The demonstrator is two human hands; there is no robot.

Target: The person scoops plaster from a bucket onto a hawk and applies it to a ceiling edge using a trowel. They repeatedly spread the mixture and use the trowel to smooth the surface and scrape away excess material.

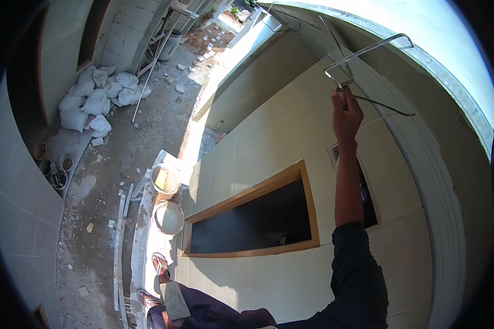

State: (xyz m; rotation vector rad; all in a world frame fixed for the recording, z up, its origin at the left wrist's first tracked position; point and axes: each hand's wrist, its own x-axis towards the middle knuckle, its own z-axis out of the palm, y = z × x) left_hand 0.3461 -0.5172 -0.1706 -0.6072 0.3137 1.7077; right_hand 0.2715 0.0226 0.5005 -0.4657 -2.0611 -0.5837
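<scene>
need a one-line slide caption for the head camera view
A raised right hand grips a bent metal rod high along a tiled wall, with two buckets near sandalled feet.

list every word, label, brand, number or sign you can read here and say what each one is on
No readable text anywhere in this view.
Piled white sacks: too small to tell whether anything is printed on them.
Bent grey metal rod in the right hand: no marking can be made out.
Dark long sleeve on the raised arm: no lettering visible.
</scene>
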